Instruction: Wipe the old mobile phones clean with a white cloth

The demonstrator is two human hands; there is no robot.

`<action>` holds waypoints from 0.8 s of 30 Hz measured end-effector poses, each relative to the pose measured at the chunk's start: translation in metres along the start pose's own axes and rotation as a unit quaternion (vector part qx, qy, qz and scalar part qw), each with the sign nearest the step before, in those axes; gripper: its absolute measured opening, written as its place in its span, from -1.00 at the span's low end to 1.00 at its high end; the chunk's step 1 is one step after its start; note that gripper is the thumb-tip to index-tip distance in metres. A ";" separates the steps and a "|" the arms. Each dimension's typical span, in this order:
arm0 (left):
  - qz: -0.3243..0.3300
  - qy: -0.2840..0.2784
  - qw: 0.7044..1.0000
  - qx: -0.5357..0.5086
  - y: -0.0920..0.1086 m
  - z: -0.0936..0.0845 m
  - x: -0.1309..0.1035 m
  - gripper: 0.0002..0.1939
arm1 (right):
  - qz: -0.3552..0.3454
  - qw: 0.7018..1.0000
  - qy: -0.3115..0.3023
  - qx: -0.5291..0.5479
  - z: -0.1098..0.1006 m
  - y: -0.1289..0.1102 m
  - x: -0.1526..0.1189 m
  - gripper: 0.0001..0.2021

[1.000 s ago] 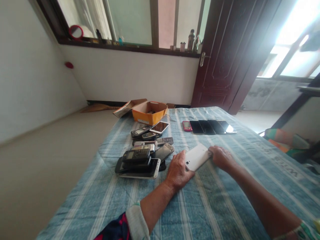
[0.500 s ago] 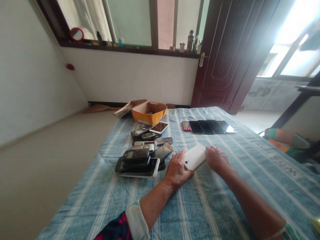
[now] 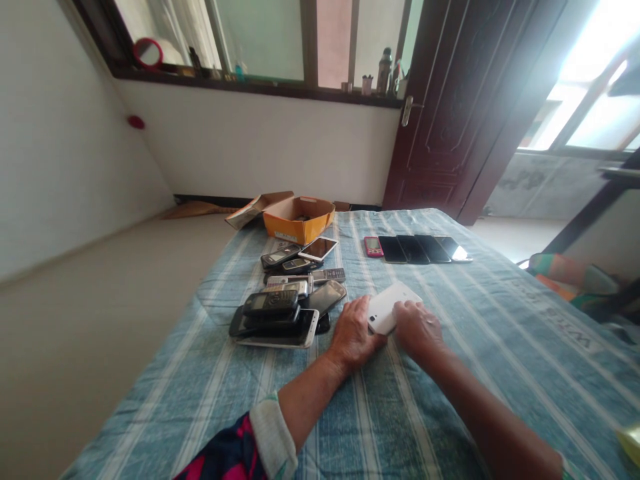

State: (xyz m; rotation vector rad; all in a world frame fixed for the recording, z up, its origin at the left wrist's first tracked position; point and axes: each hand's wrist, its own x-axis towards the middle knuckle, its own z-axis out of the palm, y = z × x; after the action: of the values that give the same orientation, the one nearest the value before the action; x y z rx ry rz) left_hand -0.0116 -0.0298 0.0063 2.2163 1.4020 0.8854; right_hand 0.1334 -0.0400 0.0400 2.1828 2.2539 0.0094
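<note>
A white smartphone (image 3: 391, 301), its back and camera facing up, lies tilted between my hands above the striped cloth. My left hand (image 3: 356, 333) grips its left end, thumb along the near edge and fingers along the far side. My right hand (image 3: 419, 328) has its fingers bent and pressed together at the phone's near right edge; the fingertips are partly hidden. Just left of my left hand is a heap of old phones, with a black keypad phone (image 3: 271, 302) on top of a white-edged smartphone (image 3: 305, 330).
An orange cardboard box (image 3: 300, 230) with its flap open stands at the far left of the cloth-covered table (image 3: 330, 413). A pink phone (image 3: 373, 246) and several dark smartphones (image 3: 417, 249) lie in a row at the far right. A brown door (image 3: 450, 120) stands behind.
My right hand has moved left and nearer along the phone, from its right end to its near edge. My left hand keeps its hold. The view has tilted slightly.
</note>
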 end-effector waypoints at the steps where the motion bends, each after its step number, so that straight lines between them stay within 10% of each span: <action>1: 0.004 0.001 1.000 0.002 -0.001 0.000 0.000 -0.28 | -0.010 1.000 -0.001 0.002 0.000 -0.004 -0.004 -0.72; 24: 0.014 0.008 1.000 0.013 0.000 0.001 -0.001 -0.39 | 0.003 1.000 0.005 -0.005 0.001 0.006 -0.002 -0.74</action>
State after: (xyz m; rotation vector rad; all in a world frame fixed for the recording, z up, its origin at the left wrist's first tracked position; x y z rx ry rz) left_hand -0.0116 -0.0308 0.0053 2.2574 1.4009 0.9003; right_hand 0.1392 -0.0415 0.0387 2.1887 2.2484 0.0314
